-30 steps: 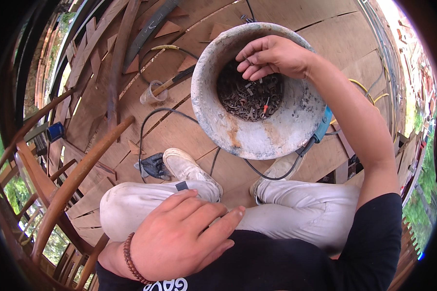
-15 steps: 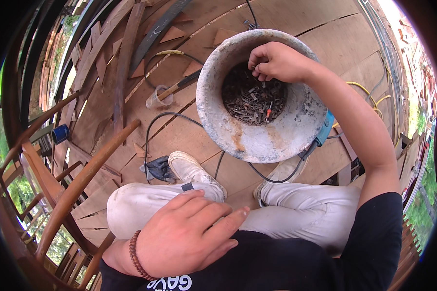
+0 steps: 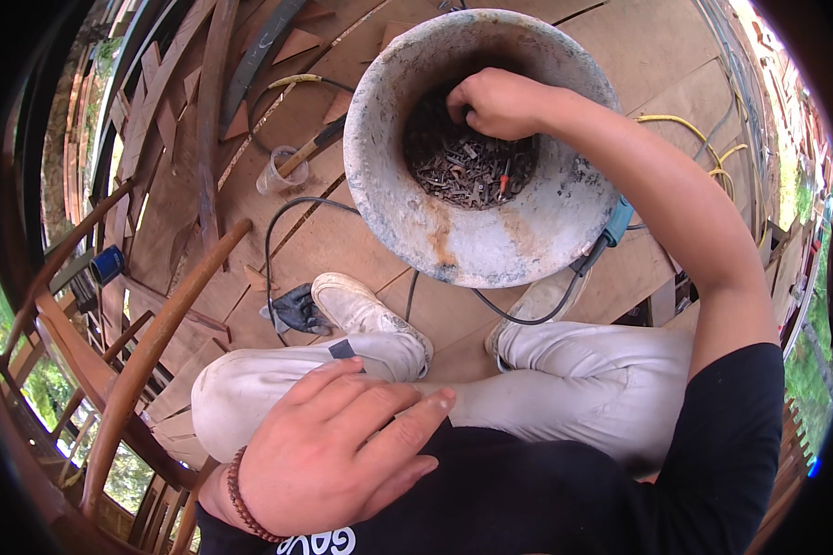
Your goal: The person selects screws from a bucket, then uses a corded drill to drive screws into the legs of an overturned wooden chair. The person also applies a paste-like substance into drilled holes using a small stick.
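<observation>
My right hand (image 3: 500, 104) reaches into a wide, round, grey-white pot (image 3: 477, 250) with rusty stains. Its fingers curl down over the far left part of the contents, and whatever they hold is hidden. Loose small metal bits (image 3: 467, 171) cover the bottom of the pot, a thin orange-red piece (image 3: 503, 182) among them. Above my lap, my left hand (image 3: 352, 439) is turned back up, fingers together and slightly bent. From beneath its fingertips sticks a small dark grey flat piece (image 3: 341, 350); the grip on it is mostly covered.
A teal power tool (image 3: 617, 222) with a black cord lies against the pot's right side. Left of the pot are a clear plastic cup (image 3: 278, 173) with a brush handle and a dark glove (image 3: 300, 310). A curved wooden chair arm (image 3: 167, 342) rises at left, beside wood offcuts.
My right hand has gone deeper into the pot and to its left, its fingers more curled. The dark flat piece at my left fingertips has tilted. The whole view has shifted somewhat.
</observation>
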A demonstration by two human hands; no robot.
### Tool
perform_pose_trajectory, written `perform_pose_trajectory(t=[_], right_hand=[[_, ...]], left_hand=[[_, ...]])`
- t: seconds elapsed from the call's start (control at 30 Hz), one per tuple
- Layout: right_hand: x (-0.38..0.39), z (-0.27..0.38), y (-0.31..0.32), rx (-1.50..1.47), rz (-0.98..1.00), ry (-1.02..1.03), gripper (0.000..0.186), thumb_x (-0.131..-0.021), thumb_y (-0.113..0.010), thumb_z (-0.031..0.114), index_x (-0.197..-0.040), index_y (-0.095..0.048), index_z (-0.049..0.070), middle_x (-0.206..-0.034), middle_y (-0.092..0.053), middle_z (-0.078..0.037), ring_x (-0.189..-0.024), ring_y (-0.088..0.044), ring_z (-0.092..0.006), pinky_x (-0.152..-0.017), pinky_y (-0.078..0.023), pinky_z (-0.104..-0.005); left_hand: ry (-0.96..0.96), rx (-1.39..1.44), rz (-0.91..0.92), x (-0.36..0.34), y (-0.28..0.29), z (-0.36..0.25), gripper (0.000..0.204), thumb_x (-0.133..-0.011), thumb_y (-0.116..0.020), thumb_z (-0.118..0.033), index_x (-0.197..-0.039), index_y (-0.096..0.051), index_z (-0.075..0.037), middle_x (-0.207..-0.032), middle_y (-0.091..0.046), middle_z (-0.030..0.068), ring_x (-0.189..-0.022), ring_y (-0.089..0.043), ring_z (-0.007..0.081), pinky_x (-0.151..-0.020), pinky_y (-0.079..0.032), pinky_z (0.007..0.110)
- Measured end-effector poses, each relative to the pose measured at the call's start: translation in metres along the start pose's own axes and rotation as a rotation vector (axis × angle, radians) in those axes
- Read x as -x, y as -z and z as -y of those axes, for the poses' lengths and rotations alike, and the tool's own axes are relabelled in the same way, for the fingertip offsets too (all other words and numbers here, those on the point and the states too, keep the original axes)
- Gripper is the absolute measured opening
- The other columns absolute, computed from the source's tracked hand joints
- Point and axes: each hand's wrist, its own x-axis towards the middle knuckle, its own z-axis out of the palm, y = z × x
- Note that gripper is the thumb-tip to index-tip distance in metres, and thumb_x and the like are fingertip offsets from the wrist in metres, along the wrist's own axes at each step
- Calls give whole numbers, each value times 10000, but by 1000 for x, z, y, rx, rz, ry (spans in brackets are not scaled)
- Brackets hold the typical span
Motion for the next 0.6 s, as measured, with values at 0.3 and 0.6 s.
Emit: perform_pose_trajectory(t=[0.3, 0.6], right_hand=[[-4, -2, 5, 266, 80, 41, 231, -772, -554, 25, -950, -700, 11, -883, -690, -218, -875, -662, -403, -786, -532, -458], [-6, -11, -1, 460, 192, -34, 186, -803, -597, 117, -868, -707, -19, -887, -708, -207, -898, -684, -371, -799, -548, -442]], left_hand=[[27, -19, 21, 5, 3, 4, 514, -783, -746, -261, -1248, -613, -89, -1064, -626, 24, -941, -616, 189, -938, -466, 395], [22, -9, -46, 8, -3, 11, 522, -752, -761, -295, -1212, -642, -79, -1017, -657, 73, -907, -641, 261, -917, -495, 468]])
